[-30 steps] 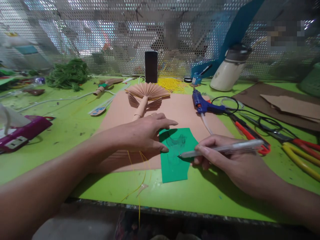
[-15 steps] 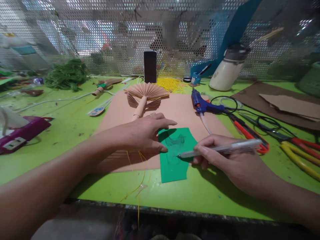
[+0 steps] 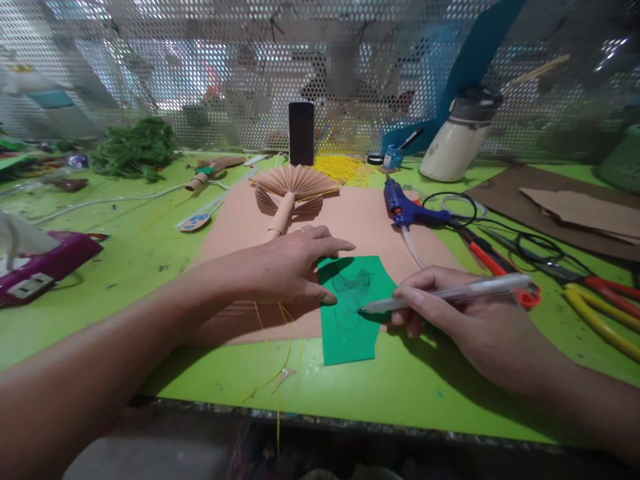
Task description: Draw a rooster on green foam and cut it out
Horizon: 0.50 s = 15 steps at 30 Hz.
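So my green sheet (image 3: 350,343) is lying partly on the big peach sheet (image 3: 360,217), with its near end out over the bright green desk (image 3: 360,400). It's got dark sketchy lines on it, and my pen (image 3: 470,293) has its tip down on them, or just above, can't really tell which.

Right hand (image 3: 450,317) is at the right edge of the green sheet, fingers and thumb clamped on the pen, which is tilted back over that hand. Left hand (image 3: 295,263) isn't gripping anything: fingers loosely spread, thumb tip at the green sheet's left edge. The two hands are apart, green sheet between them.

Beyond the green sheet and off to its left there's a pleated paper fan thing (image 3: 295,183) with a rolled stem, and behind that, a dark phone (image 3: 301,133) standing upright by some yellow strands (image 3: 340,169). My blue glue gun (image 3: 410,212) is beyond the green sheet, to its right. Further right of the green sheet are the yellow-and-red handles (image 3: 600,323). Well off to its left sits a purple power strip (image 3: 60,263).
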Each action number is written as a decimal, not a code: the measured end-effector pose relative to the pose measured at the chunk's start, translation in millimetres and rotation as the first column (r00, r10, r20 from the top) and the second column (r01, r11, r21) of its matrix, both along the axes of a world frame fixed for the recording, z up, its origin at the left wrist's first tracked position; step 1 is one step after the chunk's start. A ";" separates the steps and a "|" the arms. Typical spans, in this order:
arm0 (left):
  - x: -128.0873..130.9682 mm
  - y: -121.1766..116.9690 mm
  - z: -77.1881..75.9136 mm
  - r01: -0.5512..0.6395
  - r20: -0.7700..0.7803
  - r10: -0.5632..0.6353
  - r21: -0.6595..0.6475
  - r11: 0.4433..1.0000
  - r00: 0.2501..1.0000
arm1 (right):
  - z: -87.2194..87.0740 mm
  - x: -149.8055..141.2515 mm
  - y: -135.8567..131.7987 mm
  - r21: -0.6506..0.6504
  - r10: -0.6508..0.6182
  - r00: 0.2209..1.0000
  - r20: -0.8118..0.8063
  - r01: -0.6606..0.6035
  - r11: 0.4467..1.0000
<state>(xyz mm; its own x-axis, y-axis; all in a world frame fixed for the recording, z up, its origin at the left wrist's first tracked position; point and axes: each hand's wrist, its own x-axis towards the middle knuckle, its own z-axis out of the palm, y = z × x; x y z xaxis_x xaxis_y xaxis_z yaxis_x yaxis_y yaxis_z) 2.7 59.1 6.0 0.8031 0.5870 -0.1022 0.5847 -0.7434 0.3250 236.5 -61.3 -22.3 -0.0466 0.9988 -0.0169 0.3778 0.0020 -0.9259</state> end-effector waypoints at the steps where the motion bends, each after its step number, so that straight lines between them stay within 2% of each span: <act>1: 0.1 -0.4 0.3 0.000 0.000 0.000 0.007 1.000 1.000 | 0.0 -0.8 0.0 0.008 0.001 1.000 0.000 -0.001 1.000; 8: -0.2 0.1 0.4 0.000 -0.003 0.000 0.003 1.000 1.000 | 4.2 -3.2 1.3 0.020 0.054 0.995 0.087 -0.056 0.998; 15: -0.9 1.9 -1.6 0.004 0.000 -0.004 -0.006 1.000 1.000 | 4.3 -3.2 -0.6 0.017 0.007 0.995 0.095 -0.009 1.000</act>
<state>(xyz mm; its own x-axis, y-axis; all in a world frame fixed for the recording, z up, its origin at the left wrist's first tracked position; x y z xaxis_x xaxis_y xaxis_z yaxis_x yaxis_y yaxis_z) 1.8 60.9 4.5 0.8057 0.5828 -0.1061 0.5814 -0.7439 0.3296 233.3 -62.0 -18.0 -0.0536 0.9986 -0.0044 0.4638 0.0210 -0.8857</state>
